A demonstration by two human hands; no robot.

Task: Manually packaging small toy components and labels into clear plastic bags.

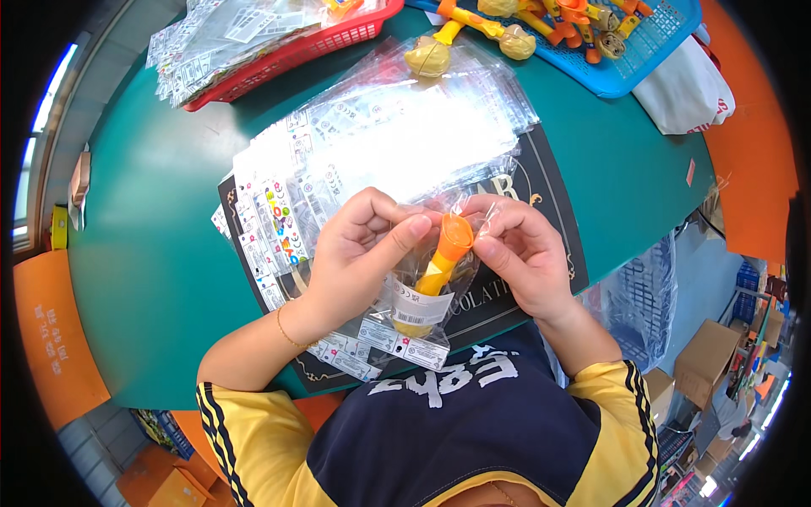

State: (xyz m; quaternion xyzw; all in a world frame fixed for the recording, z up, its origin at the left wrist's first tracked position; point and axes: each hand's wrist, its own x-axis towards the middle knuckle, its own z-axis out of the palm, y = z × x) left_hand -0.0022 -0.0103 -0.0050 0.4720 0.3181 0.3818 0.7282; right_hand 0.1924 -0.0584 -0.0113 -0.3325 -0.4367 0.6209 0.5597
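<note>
Orange-yellow toy (438, 272) sits inside a clear bag (460, 291) just in front of the person's chest, tilted, orange flared end up toward the fingers, yellow mid-part below, gold knobby end lowest, w/ a white barcode label (420, 305) across its lower part. L hand (365, 249) pinches the bag's mouth betw. thumb & index on the toy's L side, other fingers curled in; R hand (525, 253) does likewise on the R side, thumb & index on the film right by the orange rim. Can't tell if any fingertip touches the toy itself. Thin bracelet (291, 328) on L wrist. Under the hands: black board (553, 190) w/ gold trim, on a green table (160, 329); a fanned stack of clear printed bags (317, 182) covers much of it, w/ strong glare mid-stack. Two similar toys (428, 57) lie at the top of the stack, next to a blue basket (604, 80) holding more of the same. Red basket (297, 61), upper L, is piled w/ flat printed packs (203, 68). White cloth-like bag (688, 91) lies by the table's R edge, just beside the blue basket.
</note>
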